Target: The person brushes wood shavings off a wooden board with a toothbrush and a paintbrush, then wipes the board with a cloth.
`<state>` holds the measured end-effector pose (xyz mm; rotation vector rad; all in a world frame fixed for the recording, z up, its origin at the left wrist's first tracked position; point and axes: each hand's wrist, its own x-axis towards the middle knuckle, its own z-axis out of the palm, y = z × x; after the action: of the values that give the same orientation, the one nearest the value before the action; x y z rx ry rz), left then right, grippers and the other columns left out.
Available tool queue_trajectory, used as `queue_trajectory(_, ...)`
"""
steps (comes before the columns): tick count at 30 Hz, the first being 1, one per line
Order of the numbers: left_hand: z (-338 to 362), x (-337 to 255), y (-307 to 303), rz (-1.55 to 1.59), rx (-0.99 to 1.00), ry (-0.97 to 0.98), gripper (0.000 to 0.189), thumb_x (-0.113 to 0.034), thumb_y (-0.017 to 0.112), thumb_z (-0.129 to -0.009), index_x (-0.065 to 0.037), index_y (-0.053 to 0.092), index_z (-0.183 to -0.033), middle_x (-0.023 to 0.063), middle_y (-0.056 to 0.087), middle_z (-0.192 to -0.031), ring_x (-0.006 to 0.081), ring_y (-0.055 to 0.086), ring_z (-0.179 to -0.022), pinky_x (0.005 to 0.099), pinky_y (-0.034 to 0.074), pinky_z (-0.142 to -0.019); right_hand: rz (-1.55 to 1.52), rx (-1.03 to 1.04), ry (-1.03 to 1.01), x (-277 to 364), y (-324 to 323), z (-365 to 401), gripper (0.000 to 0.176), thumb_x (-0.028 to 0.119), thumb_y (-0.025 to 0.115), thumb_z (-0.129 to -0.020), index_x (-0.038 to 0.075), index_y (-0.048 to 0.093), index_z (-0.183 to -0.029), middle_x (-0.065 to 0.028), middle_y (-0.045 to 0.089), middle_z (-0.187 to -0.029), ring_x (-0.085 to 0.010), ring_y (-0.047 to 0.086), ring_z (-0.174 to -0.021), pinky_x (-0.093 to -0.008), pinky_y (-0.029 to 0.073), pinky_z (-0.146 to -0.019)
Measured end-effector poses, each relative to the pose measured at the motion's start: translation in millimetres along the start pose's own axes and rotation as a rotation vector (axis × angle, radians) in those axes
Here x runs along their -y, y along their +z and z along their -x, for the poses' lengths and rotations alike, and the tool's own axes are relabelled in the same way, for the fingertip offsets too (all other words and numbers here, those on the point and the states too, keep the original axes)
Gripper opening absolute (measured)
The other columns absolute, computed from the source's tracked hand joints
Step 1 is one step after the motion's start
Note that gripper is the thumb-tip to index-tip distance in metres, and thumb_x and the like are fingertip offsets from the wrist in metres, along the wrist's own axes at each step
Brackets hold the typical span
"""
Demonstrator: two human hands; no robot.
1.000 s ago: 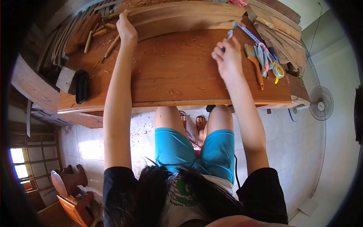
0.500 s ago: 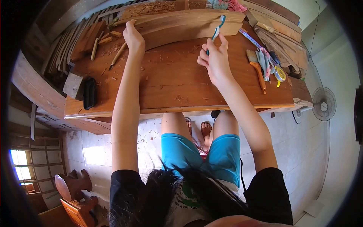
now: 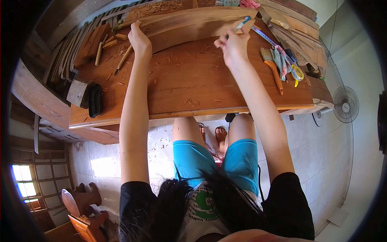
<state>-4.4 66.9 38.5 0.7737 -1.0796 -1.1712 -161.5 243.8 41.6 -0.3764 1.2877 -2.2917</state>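
A long wooden plank point(image 3: 189, 34) with a curved lower edge stands across the far side of the wooden bench. Around its left end my left hand point(image 3: 140, 40) is closed, thumb at the top edge. My right hand point(image 3: 235, 46) grips a teal and white toothbrush point(image 3: 243, 23) by its handle, the head pointing up and right in front of the plank's right end. Wood shavings point(image 3: 193, 101) lie scattered on the bench top point(image 3: 189, 78). Beside my left hand rests a thin wooden-handled tool with a dark tip point(image 3: 123, 60).
To the right lie a paintbrush point(image 3: 272, 68), a cloth point(image 3: 282, 60) and a yellow tape measure point(image 3: 297, 72) with its tape pulled out. A black tray-like piece point(image 3: 94, 101) sits at the left edge by a wooden block point(image 3: 78, 93). Stacked boards point(image 3: 296, 42) flank the bench.
My right hand has shifted slightly up and right, and the toothbrush now slants more to the right. My left hand keeps its hold on the plank, moving slightly left in view.
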Motion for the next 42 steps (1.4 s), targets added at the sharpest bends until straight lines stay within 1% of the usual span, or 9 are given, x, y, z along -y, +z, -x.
queue_trajectory(3, 1, -2, 1, -0.011, -0.009, -0.003, 0.040, -0.036, 0.050, -0.092, -0.004, 0.041, -0.071, -0.0020, 0.027, -0.066, 0.0119, 0.027, -0.064, 0.0324, 0.028, -0.061, 0.010, 0.017, 0.030, -4, -3, -5, 0.053, 0.011, 0.047, -0.101, 0.017, 0.011, -0.140, -0.0068, 0.047, -0.082, -0.0121, 0.040, -0.052, -0.0344, 0.047, -0.045)
queue_trajectory(6, -3, 1, 0, 0.021, 0.024, -0.014, 0.040, -0.036, 0.050, -0.092, -0.003, 0.040, -0.072, -0.0018, 0.027, -0.066, 0.0122, 0.028, -0.064, 0.0323, 0.028, -0.062, 0.008, 0.203, 0.123, -7, 7, 36, 0.058, 0.007, 0.045, -0.099, 0.019, 0.008, -0.142, -0.0092, 0.047, -0.086, -0.0120, 0.040, -0.053, -0.0340, 0.045, -0.045)
queue_trajectory(11, -3, 3, -2, -0.008, 0.028, -0.001, 0.042, -0.037, 0.049, -0.093, -0.001, 0.043, -0.074, -0.0013, 0.028, -0.066, 0.0129, 0.029, -0.065, 0.0321, 0.030, -0.064, -0.045, 0.000, 0.070, -6, -3, -13, 0.057, 0.000, 0.042, -0.095, 0.025, 0.013, -0.138, -0.0052, 0.046, -0.083, -0.0116, 0.036, -0.054, -0.0328, 0.040, -0.048)
queue_trajectory(13, 1, -1, -1, -0.037, 0.007, -0.001, 0.042, -0.038, 0.049, -0.093, 0.000, 0.045, -0.075, -0.0008, 0.029, -0.067, 0.0132, 0.030, -0.065, 0.0323, 0.030, -0.064, -0.049, -0.023, 0.035, 2, -5, -20, 0.055, 0.000, 0.045, -0.097, 0.022, 0.014, -0.137, -0.0113, 0.048, -0.091, -0.0127, 0.038, -0.058, -0.0295, 0.037, -0.049)
queue_trajectory(20, -6, 5, -2, -0.025, 0.047, -0.034, 0.047, -0.039, 0.047, -0.093, 0.007, 0.056, -0.088, 0.0023, 0.038, -0.072, 0.0156, 0.036, -0.071, 0.0311, 0.034, -0.072, -0.025, 0.207, 0.171, -11, 8, 40, 0.053, 0.010, 0.043, -0.102, 0.024, 0.010, -0.141, -0.0045, 0.045, -0.082, -0.0102, 0.031, -0.052, -0.0274, 0.027, -0.044)
queue_trajectory(27, -5, 5, -2, -0.058, 0.022, -0.001, 0.050, -0.039, 0.045, -0.094, 0.009, 0.060, -0.095, 0.0031, 0.042, -0.073, 0.0162, 0.039, -0.073, 0.0312, 0.036, -0.074, -0.199, 0.098, 0.099, -23, 25, 23, 0.050, 0.014, 0.044, -0.102, 0.024, 0.012, -0.138, -0.0041, 0.044, -0.081, -0.0109, 0.033, -0.051, -0.0279, 0.031, -0.042)
queue_trajectory(33, -14, 14, 0, 0.028, 0.069, 0.051, 0.048, -0.035, 0.045, -0.093, 0.011, 0.060, -0.097, 0.0065, 0.048, -0.074, 0.0180, 0.042, -0.074, 0.0329, 0.038, -0.075, -0.087, 0.336, 0.170, -50, 62, 110, 0.056, 0.017, 0.045, -0.103, 0.024, 0.008, -0.144, -0.0070, 0.046, -0.085, -0.0126, 0.036, -0.052, -0.0320, 0.035, -0.040)
queue_trajectory(38, -8, 12, -6, -0.010, 0.063, 0.115, 0.046, -0.036, 0.048, -0.091, 0.009, 0.058, -0.087, 0.0079, 0.050, -0.073, 0.0183, 0.042, -0.073, 0.0337, 0.039, -0.073, -0.204, 0.173, 0.136, -46, 71, 88, 0.056, 0.016, 0.043, -0.104, 0.026, 0.006, -0.144, -0.0058, 0.046, -0.085, -0.0119, 0.036, -0.054, -0.0305, 0.035, -0.041)
queue_trajectory(42, -17, 15, -5, 0.085, 0.099, -0.047, 0.043, -0.035, 0.048, -0.091, 0.006, 0.060, -0.085, 0.0063, 0.051, -0.074, 0.0171, 0.043, -0.073, 0.0327, 0.039, -0.071, -0.111, 0.331, 0.222, -60, 84, 127, 0.055, 0.016, 0.044, -0.104, 0.025, 0.008, -0.144, -0.0060, 0.045, -0.083, -0.0118, 0.037, -0.051, -0.0295, 0.034, -0.033)
